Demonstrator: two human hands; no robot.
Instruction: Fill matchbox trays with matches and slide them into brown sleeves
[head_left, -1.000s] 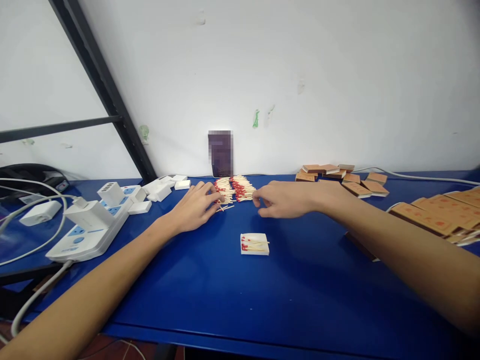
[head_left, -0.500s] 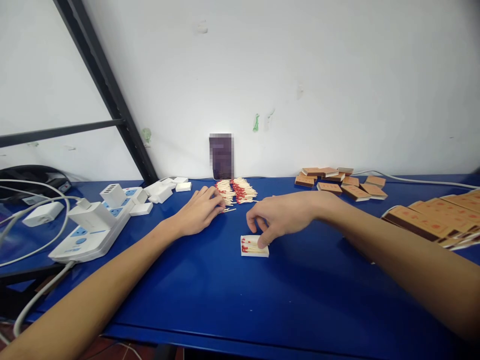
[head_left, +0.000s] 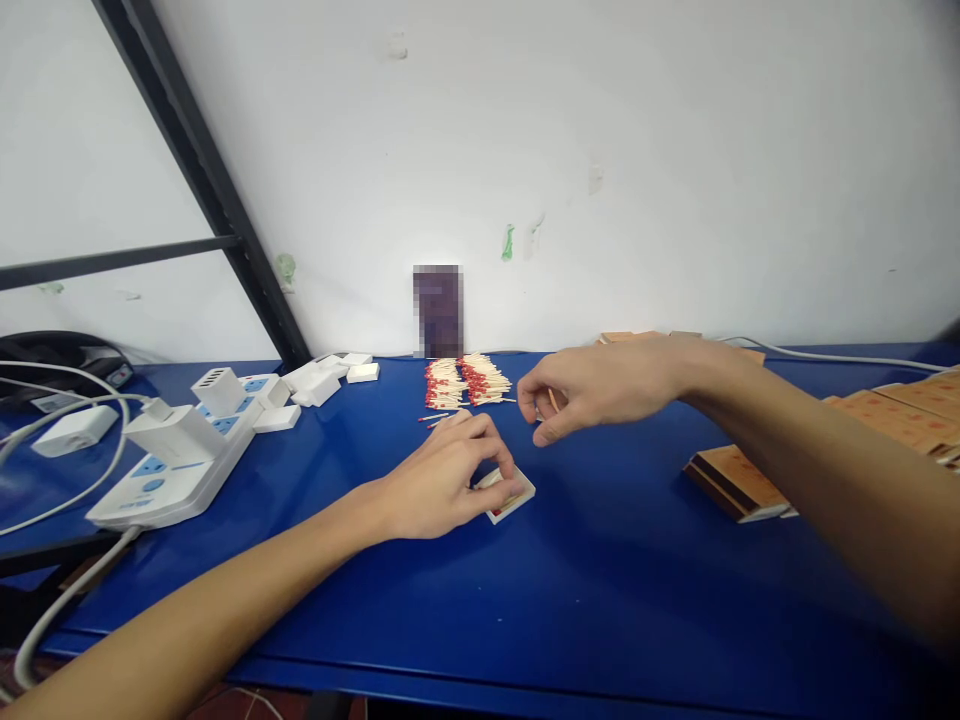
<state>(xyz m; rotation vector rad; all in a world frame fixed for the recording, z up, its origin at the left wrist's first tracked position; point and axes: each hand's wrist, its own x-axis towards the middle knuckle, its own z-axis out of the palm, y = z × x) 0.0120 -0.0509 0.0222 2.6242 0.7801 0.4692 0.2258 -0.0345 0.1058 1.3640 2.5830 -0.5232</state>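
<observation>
My left hand (head_left: 454, 475) is closed at the small white matchbox tray (head_left: 523, 497) on the blue tabletop. Its thumb and fingertips press together over the tray and cover most of the inside; a little red shows at the near end. To the right and slightly farther back, my right hand (head_left: 600, 385) curls its fingers and thumb around a small orange matchbox sleeve (head_left: 553, 400), mostly hidden by the hand. Two heaps of red-headed matches, a left heap (head_left: 446, 383) and a right heap (head_left: 486, 380), lie beyond my left hand, with a few loose matches in front.
On the left stands a white power strip (head_left: 217, 455) with chargers and cables, beside several small white trays (head_left: 319, 385). A matchbox (head_left: 739, 480) lies under my right forearm, and stacked flat orange boxes (head_left: 892, 420) are farther right. A pixelated dark rectangle (head_left: 439, 310) leans at the wall.
My left hand has come from the match heaps to the tray, which now sits at an angle. My right hand has left the tray and moved back and right, around the sleeve.
</observation>
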